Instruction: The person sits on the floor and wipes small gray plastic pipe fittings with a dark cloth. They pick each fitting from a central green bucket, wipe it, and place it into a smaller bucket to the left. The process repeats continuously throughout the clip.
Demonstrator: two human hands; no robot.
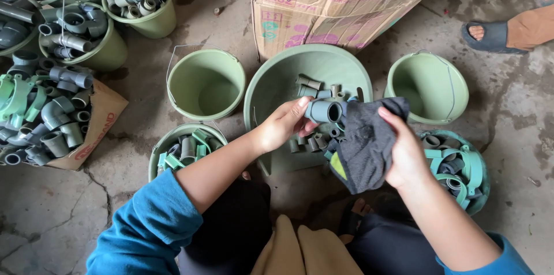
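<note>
You sat low on the cracked concrete floor (52, 217), and the biggest thing before you was the torn cardboard box (340, 4), tan, with pink and teal print and some handwriting on its near face, standing just behind the wide green basin (271, 87). That basin held a scatter of grey fittings. Two green buckets flanked it, the left bucket (205, 83) and the right bucket (430, 85), both showing bare insides. Further left, a flattened carton (98, 131) with red lettering lay under a heap of grey elbows.

By my reading you were at the wiping step: your left hand (280, 125) pinched a grey pipe fitting (326, 111) between thumb and fingers over the basin, its open socket facing you. Your right hand (404, 148) was closed on a dark cloth (366, 148), touching the fitting. The next move probably called for turning the fitting steadily against the cloth.
</note>
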